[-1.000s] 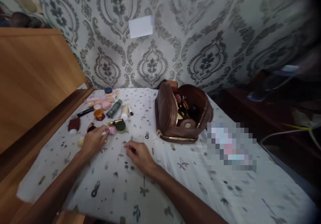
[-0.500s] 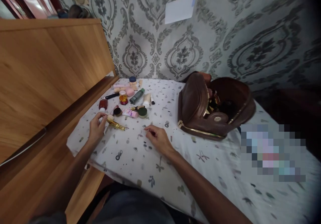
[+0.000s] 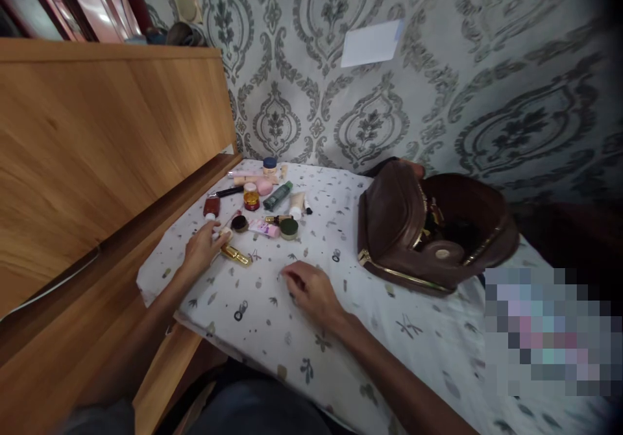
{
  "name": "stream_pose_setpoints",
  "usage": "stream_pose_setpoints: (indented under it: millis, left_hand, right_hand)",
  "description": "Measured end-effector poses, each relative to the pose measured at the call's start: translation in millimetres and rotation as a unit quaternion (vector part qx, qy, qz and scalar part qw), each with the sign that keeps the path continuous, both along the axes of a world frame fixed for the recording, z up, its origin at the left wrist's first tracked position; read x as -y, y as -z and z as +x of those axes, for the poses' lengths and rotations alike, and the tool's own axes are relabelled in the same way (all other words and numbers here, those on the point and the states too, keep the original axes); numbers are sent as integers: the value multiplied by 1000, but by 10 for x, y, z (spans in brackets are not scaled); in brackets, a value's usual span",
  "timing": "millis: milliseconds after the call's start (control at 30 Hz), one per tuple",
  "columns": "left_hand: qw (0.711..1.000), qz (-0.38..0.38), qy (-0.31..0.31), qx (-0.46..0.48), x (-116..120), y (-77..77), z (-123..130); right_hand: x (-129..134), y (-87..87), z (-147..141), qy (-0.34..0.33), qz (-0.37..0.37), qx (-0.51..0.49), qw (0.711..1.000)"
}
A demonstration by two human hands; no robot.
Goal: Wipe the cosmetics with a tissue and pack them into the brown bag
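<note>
My left hand (image 3: 200, 252) is at the near left of the cosmetics, its thumb and fingers closed about a small pale item that they mostly cover. Just right of it lies a pair of gold lipstick tubes (image 3: 236, 254). Beyond the fingers are a dark red bottle with a white cap (image 3: 211, 207), a small dark round jar (image 3: 239, 223) and a pink patterned tube (image 3: 263, 228). A green-lidded round jar (image 3: 289, 228) sits to their right. My right hand (image 3: 311, 292) rests on the cloth with loosely curled fingers, and nothing shows in it.
An open brown leather bag (image 3: 389, 214) stands at the right with items inside. Farther back are a green tube (image 3: 278, 196), an amber jar (image 3: 251, 198) and a blue-lidded jar (image 3: 269, 166). A wooden panel (image 3: 117, 136) borders the left; patterned wallpaper rises behind.
My left hand has reached slightly farther in and its fingers have come over the small pale item. My right hand stays curled on the cloth. The whole view has shifted a little.
</note>
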State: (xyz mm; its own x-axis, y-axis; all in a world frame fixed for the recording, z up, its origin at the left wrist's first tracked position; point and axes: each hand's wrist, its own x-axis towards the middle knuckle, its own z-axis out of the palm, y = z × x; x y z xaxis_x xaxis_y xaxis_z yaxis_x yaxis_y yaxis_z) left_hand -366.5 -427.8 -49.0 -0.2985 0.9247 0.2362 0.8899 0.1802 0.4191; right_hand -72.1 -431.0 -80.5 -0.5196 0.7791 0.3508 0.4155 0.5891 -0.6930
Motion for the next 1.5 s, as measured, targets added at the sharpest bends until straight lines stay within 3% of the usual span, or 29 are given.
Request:
stream_pose_setpoints:
  millis: [200,300,433,500,600,733,867,1067,1133,1233,1367,1500]
  left_hand:
    - [1000,-20,17,-1,-29,18,-9]
    - [998,11,49,38,-24,5,-86]
    - [998,18,-42,-42,-129,-123,-230]
    - [990,-29,-85,-106,-234,-186,-284]
    - [978,-100,-93,-157,-400,-207,-312]
    - [975,-112,-92,-170,-512,-168,-320]
    - [978,-95,-96,-157,-441,-213,-403]
    - [990,-24,-77,-118,-110,-401,-578]
    - [995,17,-53,-86,33,-493,-565]
    - [997,42,32,-59,249,-691,-398]
    - [984,33,172,-38,450,-960,98]
    - [953,-1,299,45,460,-1043,662]
  right_hand:
    - [86,-215,-498,-145,144,114,972]
    - [27,-255,-786,-150,153,177,961]
    - [-138,-150,-969,-111,165,225,954]
    - [-233,-80,-975,-79,179,221,955]
    - [-349,-12,-939,-11,183,207,961]
    - [-404,16,-867,36,175,182,967]
    - [-382,32,-756,20,165,130,977]
    - [-313,82,-585,-29,141,15,989]
    - [-260,69,-558,-34,134,-2,990]
    - [-147,-13,-549,-44,123,-27,991]
    - [13,-178,-546,-73,77,-66,992]
    - [138,-246,-425,-94,-20,-151,984]
